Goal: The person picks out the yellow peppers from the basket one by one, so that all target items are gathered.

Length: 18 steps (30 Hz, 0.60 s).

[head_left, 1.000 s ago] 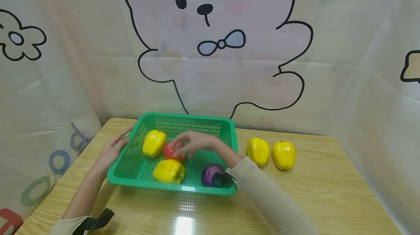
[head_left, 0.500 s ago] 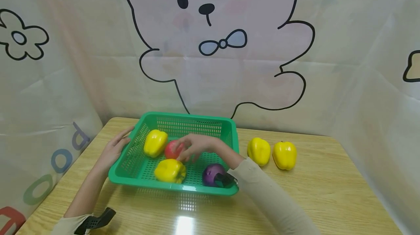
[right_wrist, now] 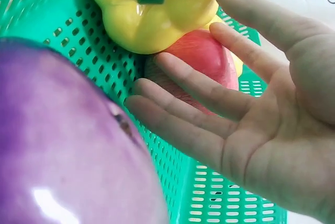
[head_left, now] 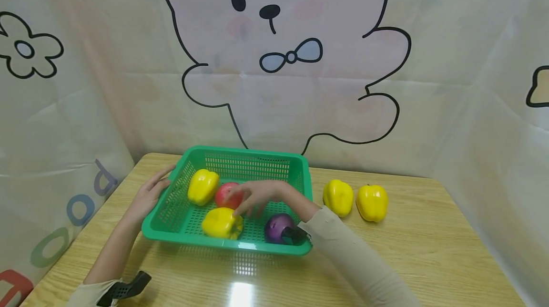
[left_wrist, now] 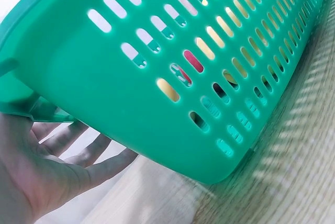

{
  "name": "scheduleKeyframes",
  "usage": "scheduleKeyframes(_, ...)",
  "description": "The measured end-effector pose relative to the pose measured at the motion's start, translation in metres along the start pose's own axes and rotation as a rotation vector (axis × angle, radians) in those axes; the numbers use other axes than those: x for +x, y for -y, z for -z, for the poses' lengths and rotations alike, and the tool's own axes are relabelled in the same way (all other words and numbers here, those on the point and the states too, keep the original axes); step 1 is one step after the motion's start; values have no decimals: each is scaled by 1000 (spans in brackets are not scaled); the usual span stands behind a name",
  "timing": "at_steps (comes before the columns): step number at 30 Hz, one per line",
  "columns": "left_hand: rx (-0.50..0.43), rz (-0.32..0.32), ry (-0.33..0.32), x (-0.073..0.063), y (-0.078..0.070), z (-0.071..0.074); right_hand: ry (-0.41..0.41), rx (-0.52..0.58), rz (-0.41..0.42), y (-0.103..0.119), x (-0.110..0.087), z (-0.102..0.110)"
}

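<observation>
Loosely, the right hand [head_left: 259, 193] spreads its fingers over the red fruit [head_left: 224, 195] and the nearer yellow pepper [head_left: 219, 224], both in the green basket [head_left: 195, 238]. The left hand [head_left: 147, 198] rests against its left side, fingers extended.

Pale, creased sheets [head_left: 463, 35] line the back and both sides, the back one printed with a large cartoon animal [head_left: 274, 107] wearing a blue bow tie [head_left: 310, 51]. The left side bears an outlined flower [head_left: 24, 49] above coloured letters [head_left: 70, 212], the right a cropped tan shape [head_left: 541, 88]. Below spreads a light wood-grain counter [head_left: 420, 235], where a bright glare [head_left: 241, 293] shines near the front.
</observation>
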<state>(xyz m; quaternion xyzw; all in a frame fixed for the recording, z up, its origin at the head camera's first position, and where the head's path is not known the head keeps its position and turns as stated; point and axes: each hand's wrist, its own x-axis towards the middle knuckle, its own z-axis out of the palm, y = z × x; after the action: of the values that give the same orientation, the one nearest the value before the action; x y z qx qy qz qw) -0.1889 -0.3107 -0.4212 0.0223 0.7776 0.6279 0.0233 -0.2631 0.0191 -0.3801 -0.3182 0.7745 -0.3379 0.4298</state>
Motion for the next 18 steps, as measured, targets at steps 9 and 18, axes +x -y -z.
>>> scheduleKeyframes(9, -8, 1, 2, 0, 0, 0, 78, 4, -25, -2, 6, -3)
scheduleKeyframes(18, 8, 2, 4, 0, -1, 1, 102, 36, -36, 1, 8, -6)
